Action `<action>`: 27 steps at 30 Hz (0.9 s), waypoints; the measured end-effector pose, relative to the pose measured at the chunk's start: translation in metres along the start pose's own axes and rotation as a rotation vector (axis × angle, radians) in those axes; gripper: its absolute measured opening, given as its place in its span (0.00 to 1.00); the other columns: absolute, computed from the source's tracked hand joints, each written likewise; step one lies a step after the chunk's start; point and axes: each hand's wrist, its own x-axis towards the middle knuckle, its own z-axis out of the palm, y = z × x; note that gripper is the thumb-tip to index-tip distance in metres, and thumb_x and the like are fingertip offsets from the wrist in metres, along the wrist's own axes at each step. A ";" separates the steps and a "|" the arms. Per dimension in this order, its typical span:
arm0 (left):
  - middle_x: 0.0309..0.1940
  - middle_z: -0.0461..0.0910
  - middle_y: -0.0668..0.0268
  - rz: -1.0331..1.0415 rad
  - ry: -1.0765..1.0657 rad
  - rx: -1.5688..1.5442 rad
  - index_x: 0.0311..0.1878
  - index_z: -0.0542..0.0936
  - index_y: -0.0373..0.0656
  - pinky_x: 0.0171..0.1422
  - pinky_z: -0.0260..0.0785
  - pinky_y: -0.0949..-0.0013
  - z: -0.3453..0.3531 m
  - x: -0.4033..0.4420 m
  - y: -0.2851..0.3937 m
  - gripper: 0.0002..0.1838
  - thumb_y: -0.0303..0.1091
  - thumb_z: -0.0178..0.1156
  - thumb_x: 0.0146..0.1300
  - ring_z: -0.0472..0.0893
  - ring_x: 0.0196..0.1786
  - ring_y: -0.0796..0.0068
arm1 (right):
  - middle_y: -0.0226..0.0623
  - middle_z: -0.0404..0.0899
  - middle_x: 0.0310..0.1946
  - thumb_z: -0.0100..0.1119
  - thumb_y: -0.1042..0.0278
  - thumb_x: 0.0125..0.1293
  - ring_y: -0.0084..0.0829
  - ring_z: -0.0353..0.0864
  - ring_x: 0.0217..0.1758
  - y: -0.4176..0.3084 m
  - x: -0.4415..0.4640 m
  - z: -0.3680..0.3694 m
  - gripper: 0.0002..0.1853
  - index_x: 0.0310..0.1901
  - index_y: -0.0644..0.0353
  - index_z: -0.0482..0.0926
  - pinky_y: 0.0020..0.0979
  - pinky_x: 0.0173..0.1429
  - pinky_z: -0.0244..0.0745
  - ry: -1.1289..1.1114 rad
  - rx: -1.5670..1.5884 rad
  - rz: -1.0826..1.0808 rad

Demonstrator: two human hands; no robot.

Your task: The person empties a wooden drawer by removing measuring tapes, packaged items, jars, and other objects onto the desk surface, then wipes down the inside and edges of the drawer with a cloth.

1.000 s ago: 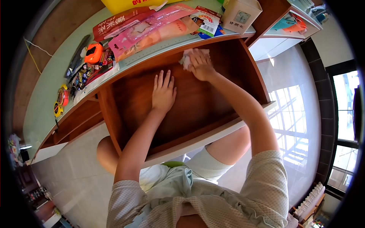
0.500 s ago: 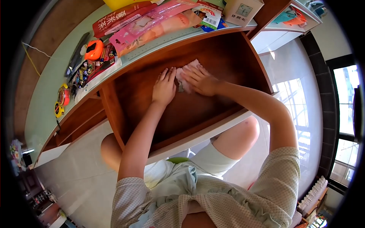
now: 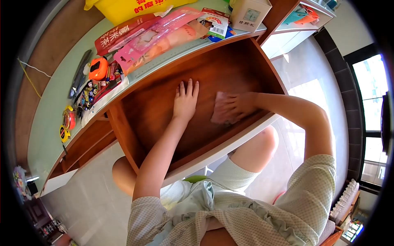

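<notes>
A pale pink cloth [image 3: 220,107] lies on the wooden bottom of a pulled-out drawer [image 3: 203,133], right of its middle. My right hand [image 3: 240,105] is pressed over the cloth and grips it against the wood, slightly blurred; part of the cloth is hidden under the palm and fingers. Further left, my left hand [image 3: 186,101] rests on the drawer bottom with its fingers stretched out and holds nothing.
Snack packets [image 3: 156,39], a yellow bag [image 3: 135,8], a white box [image 3: 249,15], an orange tape measure [image 3: 98,69] and loose batteries [image 3: 88,92] lie on the glass desktop [image 3: 49,106]. My knees [image 3: 269,143] are below the drawer front.
My right hand has moved the cloth right and toward me, away from my left hand. My left hand has shifted slightly right. The view has tilted a little.
</notes>
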 end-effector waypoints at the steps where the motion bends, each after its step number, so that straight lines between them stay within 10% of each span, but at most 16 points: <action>1: 0.66 0.59 0.54 0.005 0.035 -0.027 0.67 0.58 0.44 0.67 0.58 0.55 0.004 0.003 0.003 0.30 0.31 0.49 0.59 0.64 0.64 0.49 | 0.38 0.49 0.70 0.49 0.51 0.65 0.38 0.43 0.74 -0.003 -0.015 -0.010 0.28 0.65 0.47 0.62 0.50 0.74 0.33 -0.037 0.016 0.089; 20: 0.68 0.55 0.57 -0.049 0.012 -0.098 0.68 0.55 0.39 0.72 0.47 0.55 0.019 0.009 0.020 0.31 0.27 0.47 0.59 0.55 0.70 0.54 | 0.43 0.51 0.69 0.39 0.54 0.69 0.42 0.46 0.73 0.094 0.072 0.008 0.27 0.67 0.55 0.56 0.45 0.73 0.38 0.586 -0.206 0.736; 27: 0.69 0.52 0.55 -0.007 -0.022 -0.083 0.71 0.53 0.55 0.72 0.46 0.52 0.010 0.007 0.022 0.37 0.24 0.50 0.56 0.54 0.70 0.51 | 0.31 0.44 0.72 0.32 0.51 0.70 0.34 0.38 0.75 0.126 0.063 -0.017 0.28 0.70 0.47 0.49 0.40 0.75 0.30 0.301 -0.043 1.051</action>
